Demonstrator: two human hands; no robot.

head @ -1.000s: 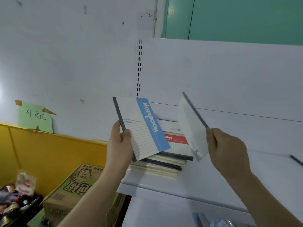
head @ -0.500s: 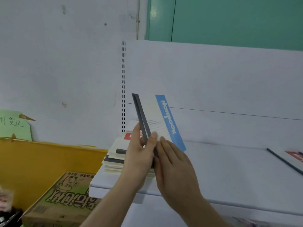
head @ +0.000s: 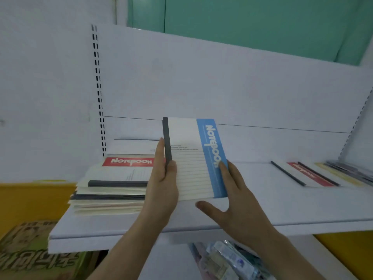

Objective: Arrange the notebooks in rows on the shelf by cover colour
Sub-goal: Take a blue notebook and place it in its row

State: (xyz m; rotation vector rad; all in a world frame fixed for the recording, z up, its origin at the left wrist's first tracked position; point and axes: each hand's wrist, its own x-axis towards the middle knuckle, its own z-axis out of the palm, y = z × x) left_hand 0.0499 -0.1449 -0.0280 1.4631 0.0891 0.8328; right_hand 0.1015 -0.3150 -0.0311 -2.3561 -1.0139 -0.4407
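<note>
The white shelf [head: 282, 209] carries a stack of notebooks [head: 113, 190] at centre left and a row of notebooks [head: 314, 174] at the right edge. At frame centre, the left hand [head: 161, 190] grasps the blue notebook [head: 193, 162] by its dark spine, above the shelf. The right hand [head: 238, 207] rests straight fingers on its blue edge, not clenched.

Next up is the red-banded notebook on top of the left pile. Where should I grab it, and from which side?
Probably by the dark spine edge of the red-banded notebook, coming from the front. It lies flat on top of the pile with that edge facing you and overhanging slightly, so fingers could slip under while the thumb presses on the cover.
</note>
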